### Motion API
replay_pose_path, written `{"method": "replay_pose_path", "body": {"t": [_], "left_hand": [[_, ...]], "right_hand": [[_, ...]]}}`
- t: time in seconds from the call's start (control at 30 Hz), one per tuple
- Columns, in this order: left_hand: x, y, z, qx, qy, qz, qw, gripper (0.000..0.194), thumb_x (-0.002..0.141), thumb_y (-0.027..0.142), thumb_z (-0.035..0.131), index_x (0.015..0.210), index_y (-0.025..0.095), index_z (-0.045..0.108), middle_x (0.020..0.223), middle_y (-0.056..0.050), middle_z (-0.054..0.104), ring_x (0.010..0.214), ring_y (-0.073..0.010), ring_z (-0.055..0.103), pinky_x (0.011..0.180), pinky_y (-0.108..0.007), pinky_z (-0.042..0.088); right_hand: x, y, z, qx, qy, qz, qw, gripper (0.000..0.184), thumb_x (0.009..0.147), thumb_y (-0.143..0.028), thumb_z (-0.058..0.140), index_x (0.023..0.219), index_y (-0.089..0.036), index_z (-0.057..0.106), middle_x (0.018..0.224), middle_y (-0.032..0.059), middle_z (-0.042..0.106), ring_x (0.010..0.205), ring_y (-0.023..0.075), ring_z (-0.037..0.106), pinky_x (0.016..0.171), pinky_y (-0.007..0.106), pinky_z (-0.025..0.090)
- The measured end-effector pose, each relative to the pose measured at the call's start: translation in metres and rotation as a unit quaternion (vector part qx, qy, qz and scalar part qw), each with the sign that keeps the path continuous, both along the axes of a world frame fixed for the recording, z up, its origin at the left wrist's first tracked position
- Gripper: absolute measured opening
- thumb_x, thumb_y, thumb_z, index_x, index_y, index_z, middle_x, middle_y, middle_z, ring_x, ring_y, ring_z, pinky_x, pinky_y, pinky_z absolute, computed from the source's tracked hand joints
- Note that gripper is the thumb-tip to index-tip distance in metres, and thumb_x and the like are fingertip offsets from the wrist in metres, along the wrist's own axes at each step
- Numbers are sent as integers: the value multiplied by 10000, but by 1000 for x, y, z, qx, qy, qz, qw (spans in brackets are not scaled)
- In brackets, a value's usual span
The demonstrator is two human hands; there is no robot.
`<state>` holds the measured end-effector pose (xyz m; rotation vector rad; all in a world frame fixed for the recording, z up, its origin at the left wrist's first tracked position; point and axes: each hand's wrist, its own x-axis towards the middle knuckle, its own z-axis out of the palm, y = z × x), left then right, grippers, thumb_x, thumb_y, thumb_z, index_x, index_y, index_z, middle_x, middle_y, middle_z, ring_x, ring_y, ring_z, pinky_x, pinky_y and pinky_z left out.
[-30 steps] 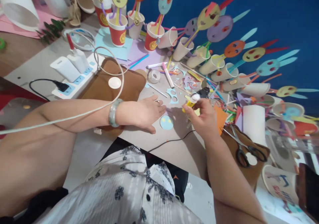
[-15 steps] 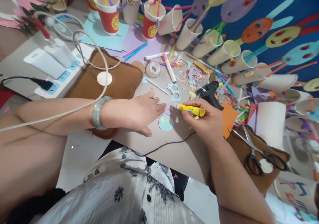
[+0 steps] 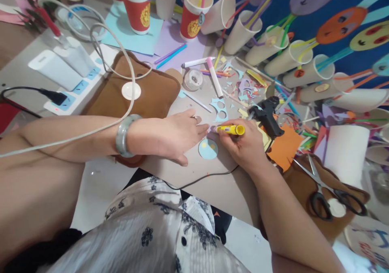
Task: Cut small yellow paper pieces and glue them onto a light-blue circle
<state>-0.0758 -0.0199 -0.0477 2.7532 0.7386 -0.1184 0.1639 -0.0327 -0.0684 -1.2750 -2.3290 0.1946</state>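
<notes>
My right hand (image 3: 244, 143) is closed around a yellow glue stick (image 3: 231, 130), held nearly level with its tip pointing left. The tip meets a small purple scrap (image 3: 212, 130) near my left fingertips; whether it touches the paper is hard to tell. My left hand (image 3: 179, 135) lies palm down on the table, fingers stretched out, holding nothing up. Just below the glue stick lies a light blue paper disc (image 3: 208, 153) with two yellowish dots. A light blue paper offcut with round holes (image 3: 219, 110) rests above the fingertips.
A black hot glue gun (image 3: 269, 117) lies beyond my right hand, its cord crossing the table. Scissors (image 3: 323, 188) rest on a brown pouch at right. Paper cups with straws and paper faces line the back. A power strip (image 3: 71, 99) and white cable are at left.
The glue stick's tip has moved left to the purple scrap by my left fingertips. The view has shifted slightly, so the table things appear farther right.
</notes>
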Motion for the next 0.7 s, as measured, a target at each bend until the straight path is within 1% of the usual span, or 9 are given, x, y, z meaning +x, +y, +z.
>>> {"method": "replay_pose_path", "body": {"t": [0.1,0.2,0.3,0.4,0.47,0.53,0.6,0.7], "left_hand": [[-1,1,-2,7,6,-29,1000,861,725,616,658,1458,204,474,1477,-133,533,1158,-335,565,1033,-439,337],[-2,2,-3,5,2,-36,999,856,746,605,647,1482,217,444,1493,-132,516,1196,-336,554,1038,-443,335],[-3,2,0,5,4,-38,999,855,755,591,646,1487,201,438,1484,-145,522,1204,-337,552,1036,-440,334],[-2,2,5,4,12,-38,999,849,751,584,653,1470,176,458,1472,-152,532,1197,-335,555,1032,-436,332],[-1,2,7,1,15,-41,999,852,742,581,664,1457,159,471,1469,-160,533,1179,-333,562,1024,-435,336],[-1,2,7,-4,12,-40,999,849,736,574,674,1452,162,477,1470,-158,533,1178,-333,560,1020,-434,335],[0,1,5,-10,5,-33,999,845,732,573,680,1457,191,472,1475,-143,532,1206,-335,544,1027,-432,328],[-1,-1,1,-15,-3,-3,1000,858,713,587,695,1458,226,469,1481,-116,534,1240,-329,522,1031,-418,327]], "right_hand": [[0,2,-1,-3,-28,-2,1000,114,896,-336,587,865,-230,615,805,59,730,782,261,682,726,399,468],[2,1,-1,2,-31,-7,999,100,880,-320,599,833,-232,610,782,53,722,757,256,673,732,406,467],[6,-2,0,-4,23,-23,999,83,864,-313,619,839,-233,614,781,43,715,733,243,666,709,397,481],[9,-5,3,-5,101,-92,991,96,875,-326,610,885,-232,629,815,47,709,720,234,657,673,388,496],[8,-7,3,-2,121,-110,987,105,876,-333,614,905,-235,636,829,51,707,728,238,655,677,398,502],[6,-7,2,-11,112,-83,990,89,867,-322,624,910,-244,635,843,50,715,758,247,664,713,415,507],[1,-5,0,-25,84,-46,995,73,859,-310,631,904,-254,629,858,51,726,796,255,674,754,428,506],[-3,-2,-2,-38,35,-19,998,58,856,-314,636,879,-262,626,844,51,732,812,260,677,775,433,492]]}}
